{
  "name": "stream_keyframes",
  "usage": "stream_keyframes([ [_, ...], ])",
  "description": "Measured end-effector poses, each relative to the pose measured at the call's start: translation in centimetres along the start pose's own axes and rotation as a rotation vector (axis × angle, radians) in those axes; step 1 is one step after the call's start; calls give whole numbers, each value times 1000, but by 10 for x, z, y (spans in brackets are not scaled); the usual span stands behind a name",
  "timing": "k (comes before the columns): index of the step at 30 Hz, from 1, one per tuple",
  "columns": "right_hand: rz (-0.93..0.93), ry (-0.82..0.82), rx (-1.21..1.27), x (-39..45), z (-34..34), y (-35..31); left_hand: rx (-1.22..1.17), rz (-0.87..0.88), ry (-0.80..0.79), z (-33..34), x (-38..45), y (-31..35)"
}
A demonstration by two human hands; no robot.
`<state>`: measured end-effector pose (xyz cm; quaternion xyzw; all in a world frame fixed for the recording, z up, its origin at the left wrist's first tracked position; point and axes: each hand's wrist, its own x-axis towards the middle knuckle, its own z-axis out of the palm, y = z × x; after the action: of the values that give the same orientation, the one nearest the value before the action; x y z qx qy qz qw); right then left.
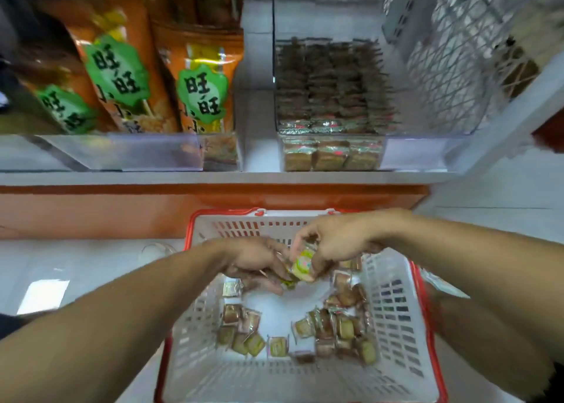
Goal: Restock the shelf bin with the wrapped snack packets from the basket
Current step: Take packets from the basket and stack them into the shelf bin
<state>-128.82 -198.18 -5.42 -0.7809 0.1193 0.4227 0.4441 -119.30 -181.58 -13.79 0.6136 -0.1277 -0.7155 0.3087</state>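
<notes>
Yellow-green foil shows on the small wrapped snack packet [302,265] that the two hands meet over, above the far end of the basket. The right hand [334,239] curls its fingers [300,240] down around the top of that packet and pinches it. The left hand [259,260] lies palm-up just beneath, its fingers cupped round the packet's lower edge and a few more packets tucked against the palm; motion blur hides how many.

Below the hands, the white slotted plastic basket with a red rim [393,305] holds the loose remaining packets [335,329], brownish and green squares scattered over its floor, thickest toward the right wall and in a smaller cluster at the left.

Beyond the basket runs an orange-fronted shelf edge [122,210]. On the shelf above stands the clear plastic shelf bin [427,155], with rows of the same small packets [331,97] stacked against its left side and its right part bare. To its left, tall orange snack bags with green labels [195,97] stand behind a clear front guard.
</notes>
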Motion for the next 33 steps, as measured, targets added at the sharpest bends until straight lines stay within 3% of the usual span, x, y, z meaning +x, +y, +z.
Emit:
stream_keyframes([
  [4,-219,45,-221,-106,-40,-64,3,201,-131,13,-76,58],
  [8,-452,14,94,-175,-65,-80,-96,376,-287,27,-143,97],
  [12,-611,69,557,-174,-61,-77,-75,502,-274,38,-177,115],
  [15,-681,156,746,-161,-63,-78,-165,546,-197,40,-182,119],
  [22,-759,552,1113,-133,-68,-74,-541,732,109,60,-160,140],
  [26,-729,602,1304,-120,-57,-80,-714,829,250,68,-144,145],
  [33,-519,631,1262,-106,-36,-82,-748,895,478,65,-138,150],
])
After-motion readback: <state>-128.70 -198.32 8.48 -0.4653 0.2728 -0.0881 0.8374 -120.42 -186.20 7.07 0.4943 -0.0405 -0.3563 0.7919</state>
